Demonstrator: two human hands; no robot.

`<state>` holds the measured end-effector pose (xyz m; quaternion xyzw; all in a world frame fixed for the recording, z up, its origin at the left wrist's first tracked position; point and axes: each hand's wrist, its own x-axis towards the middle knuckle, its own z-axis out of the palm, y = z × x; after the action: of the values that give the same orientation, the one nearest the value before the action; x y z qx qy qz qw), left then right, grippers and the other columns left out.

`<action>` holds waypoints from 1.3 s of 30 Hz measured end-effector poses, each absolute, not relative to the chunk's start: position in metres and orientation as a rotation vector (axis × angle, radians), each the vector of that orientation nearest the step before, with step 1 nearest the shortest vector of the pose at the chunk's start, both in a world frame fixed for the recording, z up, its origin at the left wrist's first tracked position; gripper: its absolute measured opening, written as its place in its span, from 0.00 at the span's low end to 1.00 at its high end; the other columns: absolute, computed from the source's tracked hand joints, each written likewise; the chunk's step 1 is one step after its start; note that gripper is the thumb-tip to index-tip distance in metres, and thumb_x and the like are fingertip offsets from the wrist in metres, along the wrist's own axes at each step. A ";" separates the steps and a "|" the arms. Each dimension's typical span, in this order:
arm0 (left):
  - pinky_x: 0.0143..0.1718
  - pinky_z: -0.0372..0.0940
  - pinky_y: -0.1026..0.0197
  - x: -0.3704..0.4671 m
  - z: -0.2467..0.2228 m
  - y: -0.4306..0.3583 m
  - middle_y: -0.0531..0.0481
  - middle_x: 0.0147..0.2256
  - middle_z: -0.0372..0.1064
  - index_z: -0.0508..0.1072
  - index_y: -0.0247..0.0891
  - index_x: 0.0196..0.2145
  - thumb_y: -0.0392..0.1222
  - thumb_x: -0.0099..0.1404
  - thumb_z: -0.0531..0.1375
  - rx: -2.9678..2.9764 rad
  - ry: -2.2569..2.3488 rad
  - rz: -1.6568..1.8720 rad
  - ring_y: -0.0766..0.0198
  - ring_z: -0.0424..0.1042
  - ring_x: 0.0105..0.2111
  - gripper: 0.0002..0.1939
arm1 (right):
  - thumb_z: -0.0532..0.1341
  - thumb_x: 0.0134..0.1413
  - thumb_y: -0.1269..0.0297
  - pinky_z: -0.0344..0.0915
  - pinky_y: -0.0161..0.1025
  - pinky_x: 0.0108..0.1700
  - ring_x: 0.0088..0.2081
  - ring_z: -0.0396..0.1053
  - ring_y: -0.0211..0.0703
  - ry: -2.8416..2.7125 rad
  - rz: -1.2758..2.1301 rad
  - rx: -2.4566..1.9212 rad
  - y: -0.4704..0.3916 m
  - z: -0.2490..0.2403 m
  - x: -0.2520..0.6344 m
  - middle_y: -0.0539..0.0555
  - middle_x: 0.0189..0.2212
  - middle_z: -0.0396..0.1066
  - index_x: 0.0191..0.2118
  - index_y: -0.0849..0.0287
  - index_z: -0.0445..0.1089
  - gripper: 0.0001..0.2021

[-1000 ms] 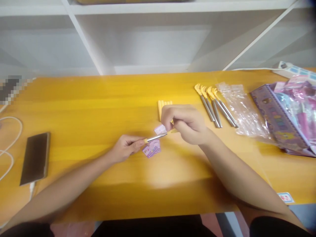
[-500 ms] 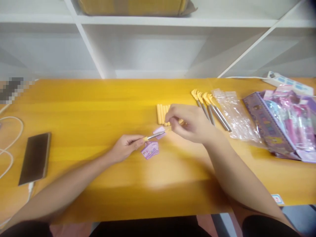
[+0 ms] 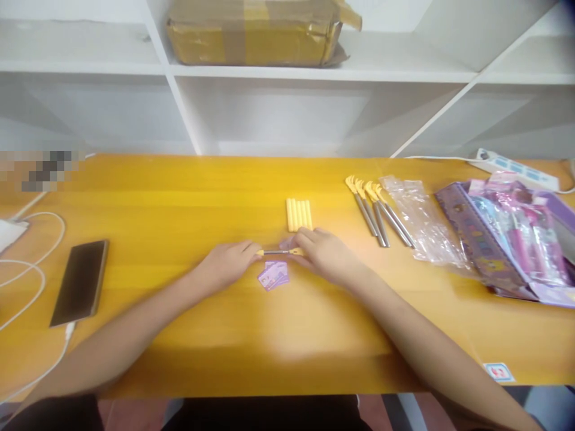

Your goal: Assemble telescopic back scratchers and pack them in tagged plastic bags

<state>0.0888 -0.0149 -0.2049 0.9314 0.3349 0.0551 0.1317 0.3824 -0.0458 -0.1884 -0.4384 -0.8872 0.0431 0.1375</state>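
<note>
A slim pen with a grey middle and yellow ends is held level between both hands. My left hand is closed around its left end. The fingers of my right hand pinch the yellow piece at its right end. Just below lie small purple printed cards, overlapping. Another purple card is partly hidden behind my right fingers. Beyond my right hand several yellow tubes lie side by side in a row. Further right are several pens with grey barrels and yellow banana-shaped tops.
Clear plastic sleeves lie right of the pens, beside a purple box with pink packaged items. A power strip is behind it. At left lies a phone on a white cable. A taped carton sits on the shelf.
My right hand has come down and left onto the pen's right end, where it was apart before. The pen has turned level. The camera view has tilted up slightly.
</note>
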 end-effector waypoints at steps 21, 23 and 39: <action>0.30 0.53 0.60 0.095 -0.163 -0.040 0.54 0.27 0.60 0.64 0.40 0.33 0.51 0.80 0.46 1.870 0.818 -0.200 0.65 0.60 0.26 0.20 | 0.54 0.75 0.73 0.65 0.43 0.43 0.37 0.69 0.45 -2.683 -0.151 -0.757 -0.080 -0.210 0.378 0.56 0.36 0.74 0.50 0.64 0.73 0.11; 0.31 0.55 0.61 0.094 -0.164 -0.038 0.54 0.28 0.59 0.63 0.40 0.32 0.51 0.79 0.47 1.718 0.767 -0.222 0.65 0.59 0.28 0.20 | 0.54 0.75 0.74 0.64 0.43 0.43 0.37 0.68 0.45 -2.694 -0.178 -0.741 -0.081 -0.209 0.377 0.56 0.36 0.73 0.50 0.64 0.74 0.11; 0.26 0.46 0.59 0.087 -0.159 -0.038 0.50 0.28 0.70 0.69 0.40 0.43 0.55 0.82 0.47 2.542 1.032 -0.292 0.61 0.64 0.23 0.19 | 0.55 0.76 0.66 0.74 0.51 0.48 0.47 0.74 0.55 -2.610 0.012 -1.046 -0.084 -0.198 0.385 0.65 0.46 0.75 0.59 0.67 0.69 0.14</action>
<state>0.0870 -0.0379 -0.1585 0.9045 0.3674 -0.1039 0.1900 0.3847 -0.0839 -0.1977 -0.3670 -0.9156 0.0042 0.1641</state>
